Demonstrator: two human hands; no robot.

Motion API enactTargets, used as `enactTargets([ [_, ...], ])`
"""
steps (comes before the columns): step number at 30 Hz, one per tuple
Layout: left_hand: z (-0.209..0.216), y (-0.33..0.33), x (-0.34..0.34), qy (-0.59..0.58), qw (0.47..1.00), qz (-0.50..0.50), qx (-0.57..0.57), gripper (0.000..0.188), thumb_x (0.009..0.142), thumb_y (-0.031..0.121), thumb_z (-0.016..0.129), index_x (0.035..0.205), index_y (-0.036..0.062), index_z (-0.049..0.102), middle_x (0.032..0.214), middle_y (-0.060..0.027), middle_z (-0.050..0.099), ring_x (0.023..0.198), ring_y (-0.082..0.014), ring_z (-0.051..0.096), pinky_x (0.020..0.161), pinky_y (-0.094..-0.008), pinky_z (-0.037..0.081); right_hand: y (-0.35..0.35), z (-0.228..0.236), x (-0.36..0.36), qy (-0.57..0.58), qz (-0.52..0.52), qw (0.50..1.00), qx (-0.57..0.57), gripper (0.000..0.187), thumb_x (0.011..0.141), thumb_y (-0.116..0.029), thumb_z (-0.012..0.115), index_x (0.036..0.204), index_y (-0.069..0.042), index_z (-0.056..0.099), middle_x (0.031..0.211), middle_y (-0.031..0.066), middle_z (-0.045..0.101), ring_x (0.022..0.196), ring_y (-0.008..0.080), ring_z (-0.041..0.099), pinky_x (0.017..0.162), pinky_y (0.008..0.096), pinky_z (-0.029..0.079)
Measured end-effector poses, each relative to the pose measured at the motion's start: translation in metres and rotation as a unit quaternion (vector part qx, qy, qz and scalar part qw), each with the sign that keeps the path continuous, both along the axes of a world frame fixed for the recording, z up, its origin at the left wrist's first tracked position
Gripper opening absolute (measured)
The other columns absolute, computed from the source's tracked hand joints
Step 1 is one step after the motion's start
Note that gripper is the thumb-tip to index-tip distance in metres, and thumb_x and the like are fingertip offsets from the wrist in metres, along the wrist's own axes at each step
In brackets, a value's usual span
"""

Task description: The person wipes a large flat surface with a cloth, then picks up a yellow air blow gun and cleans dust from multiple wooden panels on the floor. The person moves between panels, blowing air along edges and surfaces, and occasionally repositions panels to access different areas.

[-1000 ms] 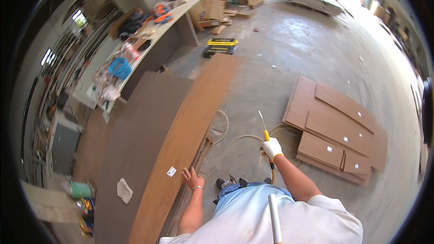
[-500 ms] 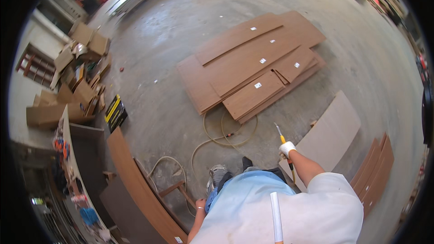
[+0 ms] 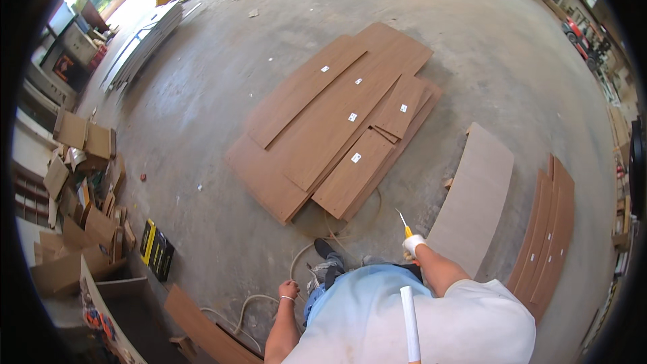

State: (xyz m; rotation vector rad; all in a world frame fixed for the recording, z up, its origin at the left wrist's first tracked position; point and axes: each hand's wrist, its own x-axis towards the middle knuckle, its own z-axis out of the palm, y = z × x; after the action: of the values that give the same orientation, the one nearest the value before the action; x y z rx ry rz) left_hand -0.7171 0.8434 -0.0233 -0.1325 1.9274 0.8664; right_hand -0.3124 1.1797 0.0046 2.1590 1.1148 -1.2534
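My right hand (image 3: 414, 246), in a white glove, grips a yellow-handled tool with a thin pale metal tip (image 3: 404, 223). The tip points forward and slightly left, over the floor. My left hand (image 3: 288, 290) is bare with a pale band at the wrist. It hangs beside my left hip with its fingers curled, and I see nothing in it. In front of me lies a low stack of brown wooden panels (image 3: 303, 135), with smaller pieces on top and white labels. A pale hose (image 3: 244, 313) winds over the floor near my feet and the stack's near edge.
To my right stand a long grey-beige board (image 3: 472, 195) and several narrow brown panels (image 3: 547, 243). On the left are a heap of cardboard (image 3: 87, 209), a black-and-yellow box (image 3: 156, 249) and a long brown board (image 3: 202, 327). Further off lies a stack of sheets (image 3: 145, 44).
The view has turned to the right and one foot has stepped forward. My left hand has come away from my hip. My right hand still holds the yellow-handled tool.
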Motion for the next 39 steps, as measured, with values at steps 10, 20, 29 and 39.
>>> enactTargets([
  [10,-0.016,0.048,-0.101,0.004,0.998,-0.043,0.034,0.029,0.087,0.012,0.055,0.112,0.0008,0.065,0.082,-0.0122,0.069,0.057,-0.0205,0.064,0.044,-0.0296,0.046,0.210,0.104,-0.024,0.157,-0.298,0.926,0.171,0.027,0.083,-0.017,0.056,0.098,0.005,0.058,0.070,0.0195,0.062,0.048,0.0278,0.060,0.037,0.0395,0.043],
  [20,-0.010,0.029,-0.056,0.097,0.993,-0.072,-0.017,0.027,0.084,0.015,0.058,0.103,0.0013,0.071,0.084,-0.0161,0.071,0.068,-0.0275,0.068,0.062,-0.0373,0.055,0.049,0.013,-0.130,0.086,0.037,0.993,-0.076,0.014,0.083,-0.009,0.057,0.083,0.004,0.062,0.066,0.0154,0.061,0.050,0.0233,0.060,0.040,0.0344,0.044],
  [29,0.014,0.022,-0.100,0.093,0.926,-0.288,-0.224,0.032,0.079,0.022,0.063,0.106,0.0070,0.073,0.103,-0.0175,0.071,0.101,-0.0322,0.067,0.092,-0.0374,0.051,0.044,0.014,-0.144,0.011,0.224,0.973,0.046,0.036,0.074,-0.027,0.062,0.101,-0.005,0.072,0.098,0.0231,0.069,0.093,0.0374,0.068,0.081,0.0439,0.053],
  [39,-0.200,0.317,-0.288,0.114,0.706,-0.665,-0.216,0.037,0.084,0.029,0.060,0.116,0.0110,0.065,0.121,-0.0164,0.064,0.112,-0.0349,0.060,0.092,-0.0461,0.051,-0.001,-0.035,-0.208,-0.063,0.006,0.998,-0.004,0.025,0.077,-0.025,0.064,0.093,-0.006,0.070,0.087,0.0206,0.070,0.086,0.0398,0.067,0.075,0.0466,0.052],
])
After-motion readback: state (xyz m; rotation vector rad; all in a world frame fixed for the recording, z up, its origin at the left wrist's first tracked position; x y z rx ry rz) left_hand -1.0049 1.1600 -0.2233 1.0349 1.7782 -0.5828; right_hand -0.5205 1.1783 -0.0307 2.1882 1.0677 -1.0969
